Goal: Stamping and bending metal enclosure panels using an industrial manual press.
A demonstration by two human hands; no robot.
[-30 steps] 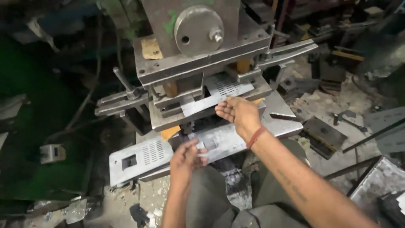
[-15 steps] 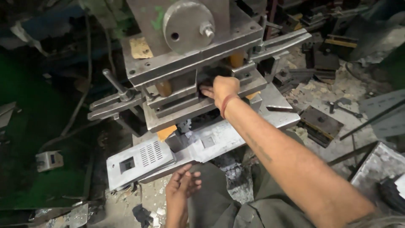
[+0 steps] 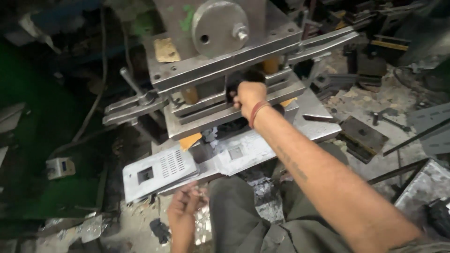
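My right hand reaches into the gap between the plates of a grey metal press. Its fingers are curled at the die slot, and what they touch is hidden. A red band circles that wrist. My left hand hangs low by my knee, fingers loose and empty, just under the near edge of a stack of punched metal sheets. Each sheet has a square hole and a block of slots. Another punched sheet lies on the press bed in front of the die.
A long lever bar sticks out to the right of the press, and a handle juts out on the left. Metal blocks and scrap cover the floor at right. A small grey box lies at left.
My right hand has pushed deeper into the press gap, and the strip it held there is no longer in sight. My left hand has dropped off the sheet stack, down toward my knee.
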